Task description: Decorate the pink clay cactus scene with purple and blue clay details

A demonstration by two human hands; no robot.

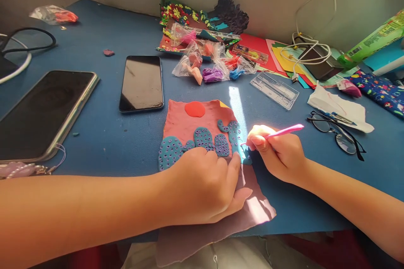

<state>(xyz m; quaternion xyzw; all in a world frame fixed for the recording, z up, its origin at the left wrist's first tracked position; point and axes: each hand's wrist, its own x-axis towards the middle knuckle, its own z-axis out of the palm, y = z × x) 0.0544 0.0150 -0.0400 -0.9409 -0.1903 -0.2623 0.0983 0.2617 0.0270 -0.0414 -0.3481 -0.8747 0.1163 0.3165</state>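
Observation:
My right hand [277,153] pinches a slim pink clay modelling tool [285,130]. Its thin tip meets a blue clay shape dotted with purple [235,134] at the right side of a clay picture [176,119]. Across the lower middle of that picture rests my left hand [205,185], holding nothing; its index finger and thumb are stretched out and apart, the others curled. The index fingertip touches the picture near the tool. A red clay disc [195,109] lies at the top of the pinkish sheet, above several blue dotted shapes [170,151].
Two phones [142,82] [47,113] lie to the left. Behind the picture are bagged clay pieces [213,74], a clear plastic case [274,90] and another decorated clay work [179,12]. Eyeglasses [345,143], white paper [341,105] and a cable [315,44] are at right.

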